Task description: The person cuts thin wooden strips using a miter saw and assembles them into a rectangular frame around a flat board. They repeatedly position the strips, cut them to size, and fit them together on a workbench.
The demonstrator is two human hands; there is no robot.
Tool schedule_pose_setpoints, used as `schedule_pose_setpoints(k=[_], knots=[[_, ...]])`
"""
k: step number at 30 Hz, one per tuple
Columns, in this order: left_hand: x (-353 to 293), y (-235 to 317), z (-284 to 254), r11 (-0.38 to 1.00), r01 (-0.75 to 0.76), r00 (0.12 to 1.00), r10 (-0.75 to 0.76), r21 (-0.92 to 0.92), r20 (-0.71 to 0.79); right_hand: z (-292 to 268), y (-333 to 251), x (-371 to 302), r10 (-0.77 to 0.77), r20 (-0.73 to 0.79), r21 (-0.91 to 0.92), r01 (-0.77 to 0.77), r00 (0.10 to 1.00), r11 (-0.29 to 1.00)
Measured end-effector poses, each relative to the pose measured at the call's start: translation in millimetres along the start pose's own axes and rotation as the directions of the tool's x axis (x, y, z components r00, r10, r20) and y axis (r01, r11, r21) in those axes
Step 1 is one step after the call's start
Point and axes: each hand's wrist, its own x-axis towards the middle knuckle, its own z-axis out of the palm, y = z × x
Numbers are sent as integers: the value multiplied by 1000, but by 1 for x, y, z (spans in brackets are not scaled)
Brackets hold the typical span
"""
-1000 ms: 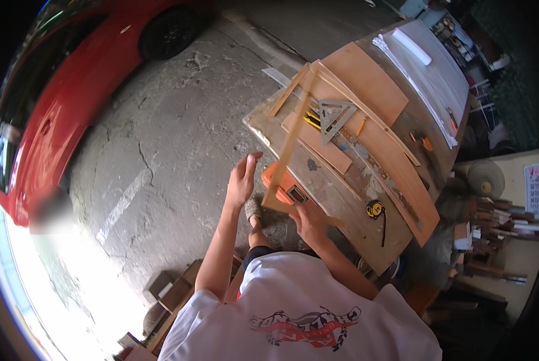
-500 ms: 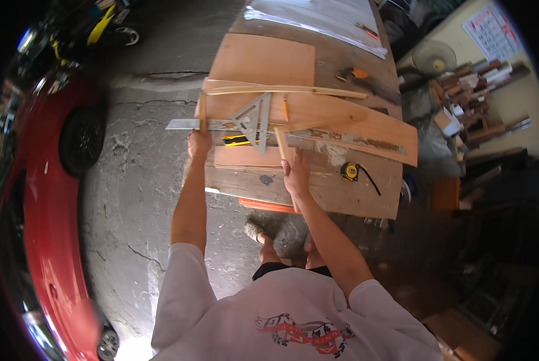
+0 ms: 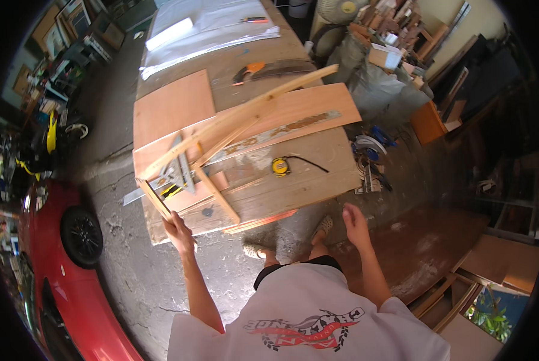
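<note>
My left hand (image 3: 178, 233) is closed round the near end of a short wooden strip (image 3: 155, 200) at the table's left edge. That strip meets a long wooden strip (image 3: 245, 113), forming an angled piece that slants across the table to the far right. Beneath it lies a second angled piece, with a short wooden leg (image 3: 219, 195) toward me. My right hand (image 3: 356, 224) hangs off the table's near right corner, holding nothing, its fingers loosely bent. A metal triangular square (image 3: 179, 168) and a yellow-black utility knife (image 3: 172, 191) lie partly covered under the strips.
Plywood sheets (image 3: 176, 99) lie on the worktable (image 3: 317, 171). A yellow tape measure (image 3: 279, 166) rests near the middle, an orange-handled saw (image 3: 249, 72) farther back. A circular saw (image 3: 370, 147) sits right of the table. A red car (image 3: 77, 289) stands at left, wood scraps (image 3: 395, 24) at far right.
My right hand has let go of the second wooden piece and moved right, off the table. My left hand has pulled its strip nearer, and the long strip now slants. The view has turned right.
</note>
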Motion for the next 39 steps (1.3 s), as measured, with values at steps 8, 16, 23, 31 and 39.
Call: schedule_pose_setpoints(k=[8, 16, 23, 31, 39], knots=[[-199, 66, 222, 966, 204, 925, -137, -159, 356, -172, -14, 125, -301, -186, 518, 354, 935, 779], [-295, 107, 417, 951, 238, 748, -50, -198, 662, -362, 20, 152, 60, -543, 743, 446, 838, 500], [-340, 132, 567, 949, -246, 565, 307, -199, 765, -491, 58, 141, 141, -768, 574, 573, 625, 585], [-354, 255, 690, 669, -688, 488, 713, -282, 502, -566, 51, 228, -7, -760, 438, 520, 650, 733], [-362, 351, 811, 535, -765, 175, 710, -360, 682, -544, 43, 337, -56, -496, 665, 420, 867, 618]])
